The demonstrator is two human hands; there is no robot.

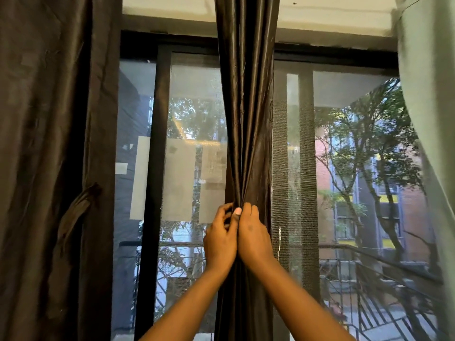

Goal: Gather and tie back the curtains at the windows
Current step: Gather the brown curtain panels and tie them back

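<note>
A dark brown satin curtain (246, 107) hangs in the middle of the window, bunched into narrow folds. My left hand (219, 239) and my right hand (253, 237) press together around it at waist height, both closed on the gathered fabric; the folds pinch in just above my fingers. A second brown curtain (49, 143) hangs at the far left, with a fabric tie-back (78, 207) knotted around it. A pale grey-green curtain (428, 107) hangs at the far right.
Behind the curtains are sliding windows with black frames (157, 143) and mesh screens (290, 156). Outside are trees, a metal balcony railing (369, 271) and brick buildings. A white ceiling ledge (332, 18) runs along the top.
</note>
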